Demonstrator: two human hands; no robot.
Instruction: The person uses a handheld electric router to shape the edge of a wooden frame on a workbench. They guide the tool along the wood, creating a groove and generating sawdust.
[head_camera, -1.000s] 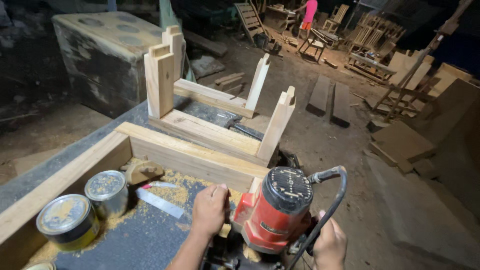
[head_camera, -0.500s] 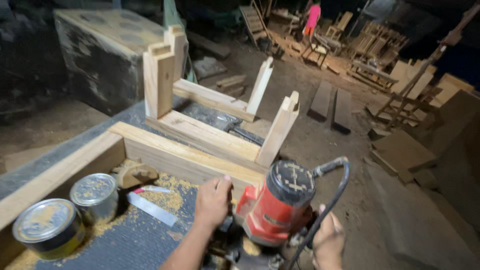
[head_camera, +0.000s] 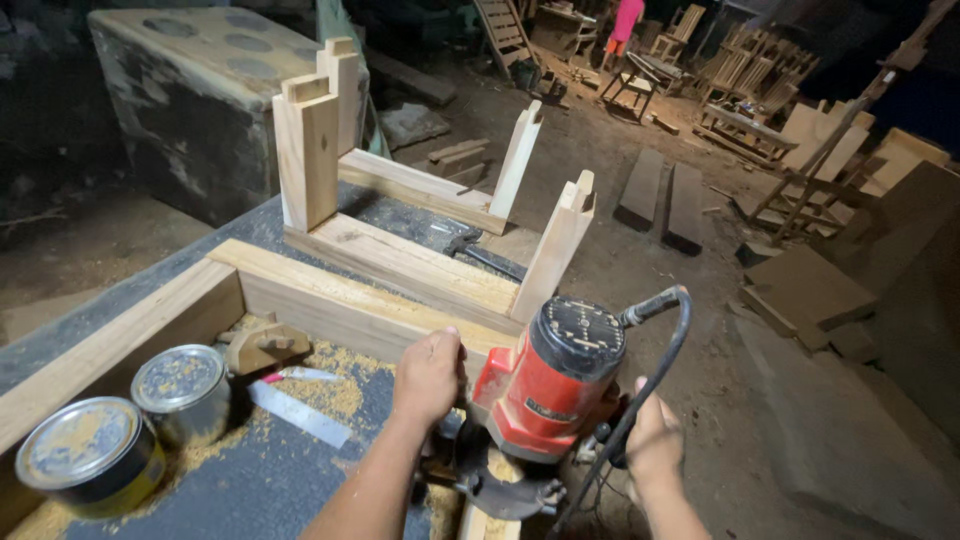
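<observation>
So the red wood router (head_camera: 555, 385) sits at about 6 o'clock in the view, planted on the near corner of a big pale wooden frame (head_camera: 340, 300) that lies flat on the dark table (head_camera: 250, 480). Both hands are on it: the left hand (head_camera: 428, 375) is wrapped around the handle on its 9 o'clock side, fingers curled shut, and the right hand (head_camera: 655, 440) is closed on the grip at its 3 o'clock side, though that handle itself is mostly hidden. A black power cord (head_camera: 660, 350) loops out of the top of the motor housing and drops down past the right wrist. Inside the frame, out at 9 o'clock from the router, there's sawdust all over, a flat metal ruler (head_camera: 298, 412), a small wooden block (head_camera: 265, 345) and two round tins with dusty lids, one silver (head_camera: 182, 390) and one with a yellow band (head_camera: 90, 460), just beside each other. Beyond the frame at 12 o'clock sits a stool base (head_camera: 430, 215) upside down, legs sticking up. Way off at 1 o'clock the dirt floor (head_camera: 600, 240) has planks (head_camera: 665, 195) and unfinished chairs (head_camera: 740, 70), plus a person in a pink top (head_camera: 626, 20).
</observation>
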